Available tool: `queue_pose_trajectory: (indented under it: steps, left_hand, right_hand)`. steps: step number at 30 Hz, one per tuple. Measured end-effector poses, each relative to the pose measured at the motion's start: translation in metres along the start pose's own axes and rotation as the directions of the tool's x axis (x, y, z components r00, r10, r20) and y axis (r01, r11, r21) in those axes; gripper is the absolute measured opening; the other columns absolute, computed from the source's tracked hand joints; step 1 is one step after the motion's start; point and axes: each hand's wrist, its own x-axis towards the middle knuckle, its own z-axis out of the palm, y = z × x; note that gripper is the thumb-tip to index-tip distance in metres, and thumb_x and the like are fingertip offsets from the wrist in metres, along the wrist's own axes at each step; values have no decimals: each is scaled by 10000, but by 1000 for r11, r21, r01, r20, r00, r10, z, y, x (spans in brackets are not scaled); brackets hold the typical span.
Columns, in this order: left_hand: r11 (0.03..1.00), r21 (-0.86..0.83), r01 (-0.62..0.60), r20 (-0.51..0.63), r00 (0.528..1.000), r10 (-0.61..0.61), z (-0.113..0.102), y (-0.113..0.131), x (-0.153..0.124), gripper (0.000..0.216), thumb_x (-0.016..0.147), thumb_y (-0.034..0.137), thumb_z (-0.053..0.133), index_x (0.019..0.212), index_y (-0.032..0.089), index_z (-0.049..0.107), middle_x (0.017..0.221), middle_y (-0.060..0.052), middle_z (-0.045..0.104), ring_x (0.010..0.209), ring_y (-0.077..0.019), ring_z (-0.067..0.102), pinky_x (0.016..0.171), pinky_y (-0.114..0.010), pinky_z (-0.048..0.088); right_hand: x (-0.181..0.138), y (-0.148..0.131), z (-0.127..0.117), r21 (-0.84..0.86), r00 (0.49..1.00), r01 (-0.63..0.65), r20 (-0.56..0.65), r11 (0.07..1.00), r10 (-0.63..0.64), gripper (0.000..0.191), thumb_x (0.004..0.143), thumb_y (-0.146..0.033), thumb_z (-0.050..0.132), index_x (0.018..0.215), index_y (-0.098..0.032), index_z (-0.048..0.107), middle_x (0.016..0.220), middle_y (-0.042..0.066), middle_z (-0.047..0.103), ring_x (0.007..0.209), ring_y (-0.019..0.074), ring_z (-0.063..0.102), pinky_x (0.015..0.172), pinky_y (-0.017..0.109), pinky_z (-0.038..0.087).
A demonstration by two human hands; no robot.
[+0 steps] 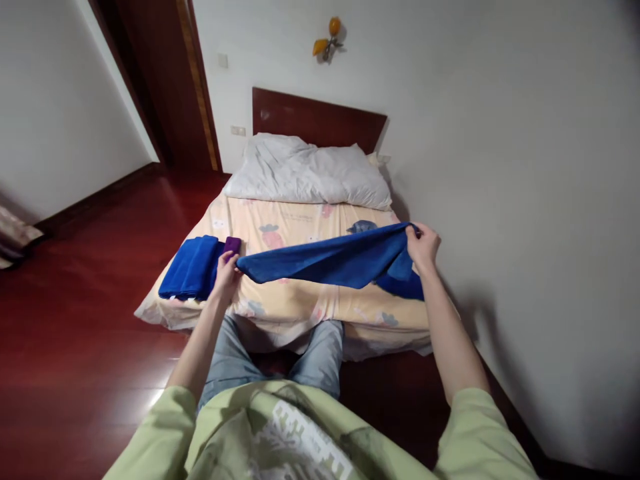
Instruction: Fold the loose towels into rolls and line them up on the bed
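Observation:
A blue towel [325, 261] is stretched between my hands above the bed, its lower edge sagging in loose folds. My left hand [228, 272] pinches its left end, and my right hand [424, 247], held a little higher, grips the other end. Close to my left hand lies a stack of folded blue towels [190, 268]. A folded purple cloth [233, 245] sits beside that stack, partly behind my fingers. Under the right end of the stretched towel, more blue cloth [403, 287] rests on the bed, mostly covered from view.
The bed [280, 303] has a peach sheet with a carrot print. White bedding [305, 173] is heaped against the dark red headboard [320, 119]. A small dark blue-grey item [362, 227] lies behind the towel. A wall [540, 200] runs along the right.

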Motion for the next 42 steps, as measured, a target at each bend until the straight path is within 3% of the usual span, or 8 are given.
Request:
queue_pose_trajectory:
  steps: [5, 8, 12, 16, 23, 29, 33, 42]
  left_hand:
    - [986, -130, -104, 278, 951, 137, 26, 39, 15, 356, 653, 191, 796, 991, 185, 686, 859, -8, 665, 614, -77, 576, 518, -159, 445]
    - [910, -76, -407, 390, 828, 403, 43, 57, 14, 587, 571, 158, 820, 1140, 218, 687, 1079, -38, 695, 801, -137, 663, 635, -201, 526]
    - [570, 141, -809, 520, 551, 653, 64, 85, 13, 525, 625, 179, 781, 1145, 214, 714, 1195, -65, 665, 1056, -229, 670, 875, -319, 583]
    - [281, 369, -886, 541, 451, 710, 89, 113, 16, 176, 712, 181, 720, 882, 219, 741, 1115, -66, 641, 1117, -256, 646, 1000, -381, 543]
    - [208, 377, -902, 562, 402, 723, 120, 145, 14, 88, 802, 152, 683, 882, 179, 659, 1095, -76, 631, 1060, -210, 620, 916, -320, 517]
    - [387, 368, -845, 398, 520, 756, 117, 166, 11, 99, 958, 171, 625, 925, 160, 532, 753, 41, 493, 642, -73, 431, 637, -208, 399]
    - [361, 327, -873, 480, 483, 733, 111, 173, 5, 171, 948, 202, 660, 1093, 114, 642, 1018, -48, 676, 812, -91, 600, 735, -203, 458]
    - [213, 608, -765, 481, 568, 668, 83, 182, 12, 166, 981, 249, 616, 1046, 121, 701, 868, -37, 687, 787, -139, 639, 724, -234, 497]
  right_hand:
    - [11, -3, -11, -37, 998, -7, -59, 999, 5, 475, 913, -539, 555, 981, -130, 786, 886, 166, 765, 782, 279, 659, 867, 440, 522]
    - [11, -7, -16, -18, 996, -32, -87, 999, 30, 476, 915, -551, 571, 958, -127, 784, 872, 162, 767, 762, 266, 656, 828, 411, 518]
    - [14, -11, -23, -14, 995, -50, -90, 999, 48, 480, 907, -562, 594, 913, -123, 788, 810, 138, 754, 736, 249, 643, 805, 385, 504]
    - [17, -12, -27, -2, 997, -42, -66, 999, 41, 494, 906, -565, 587, 925, -124, 809, 791, 115, 756, 725, 242, 642, 760, 361, 497]
    - [18, -5, -28, -39, 997, 37, -62, 999, -39, 472, 931, -549, 568, 963, -154, 826, 936, 153, 792, 833, 273, 692, 823, 384, 524]
    - [2, 19, -22, -79, 999, -28, 40, 997, 31, 517, 931, -602, 573, 946, -143, 811, 931, 175, 786, 826, 281, 698, 831, 384, 512]
    - [-20, 28, -10, -72, 993, 9, 117, 997, -1, 551, 950, -651, 530, 912, -174, 801, 953, 179, 799, 871, 303, 714, 846, 388, 503]
    - [-38, 29, -12, -216, 974, 96, 223, 972, -47, 586, 884, -730, 605, 577, -231, 630, 649, 100, 699, 662, 224, 599, 676, 342, 389]
